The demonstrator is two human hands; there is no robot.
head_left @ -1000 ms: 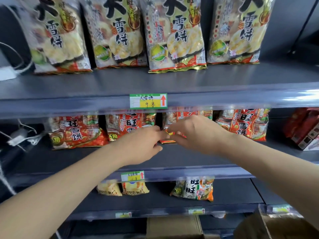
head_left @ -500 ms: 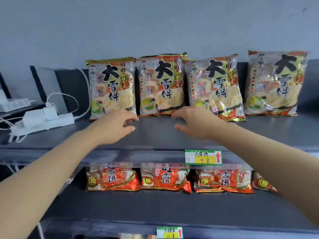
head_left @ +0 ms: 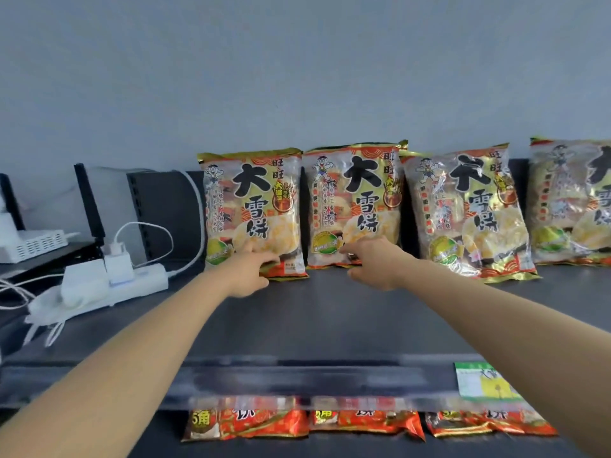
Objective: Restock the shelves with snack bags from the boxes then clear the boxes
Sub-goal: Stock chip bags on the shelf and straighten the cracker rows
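Several large gold and white snack bags stand upright in a row at the back of the top shelf [head_left: 330, 325]. My left hand [head_left: 251, 269] reaches the bottom edge of the leftmost bag [head_left: 253, 206], fingers spread and touching it. My right hand [head_left: 373, 262] touches the lower front of the second bag [head_left: 353, 203], fingers apart. A third bag [head_left: 463, 213] and a fourth bag [head_left: 572, 200] stand to the right. Neither hand holds anything. No boxes are in view.
A white power strip [head_left: 109, 285] with chargers and cables lies at the shelf's left end, beside a white device [head_left: 33, 249]. Red smaller snack bags [head_left: 244, 424] line the shelf below. A green and yellow price tag [head_left: 486, 381] hangs on the shelf's front rail.
My view rose from the lower shelves to the top shelf. Both hands left the red bags, moved up and reached forward onto the bottoms of the two left large bags.
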